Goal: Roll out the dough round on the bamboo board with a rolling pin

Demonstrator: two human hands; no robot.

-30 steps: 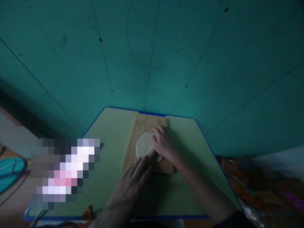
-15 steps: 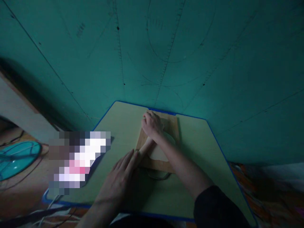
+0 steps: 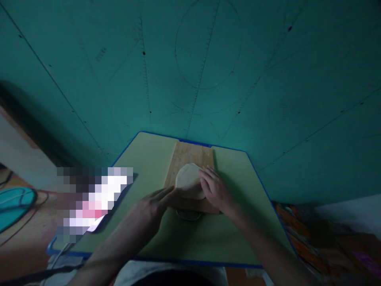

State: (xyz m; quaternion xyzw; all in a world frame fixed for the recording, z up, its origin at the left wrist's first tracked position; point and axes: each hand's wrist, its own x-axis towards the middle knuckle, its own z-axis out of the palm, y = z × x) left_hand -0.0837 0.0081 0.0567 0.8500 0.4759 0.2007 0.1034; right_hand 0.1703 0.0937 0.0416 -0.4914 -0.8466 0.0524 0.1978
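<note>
A round, pale, flattened sheet of dough (image 3: 189, 172) lies on a wooden board (image 3: 190, 151). Across its lower part runs a wooden rolling pin (image 3: 190, 190), dim and slightly blurred. My left hand (image 3: 157, 200) is over the pin's left end at the board's left edge, fingers together. At the other end, my right hand (image 3: 214, 186) rests on the pin beside the dough's right edge, its fingers bent and close together. Both palms are hidden from view.
The board sits on a pale table (image 3: 149, 159) with a blue rim, against a green wall (image 3: 119, 99) with drawn lines. A bright, pixelated device (image 3: 104, 198) stands at the table's left. A metal handle (image 3: 189, 215) sticks out at the board's near edge.
My right hand has moved from the board's upper left to the dough's right side. The rolling pin has swung from steeply slanted to nearly crosswise, uncovering the dough. The view has shifted slightly.
</note>
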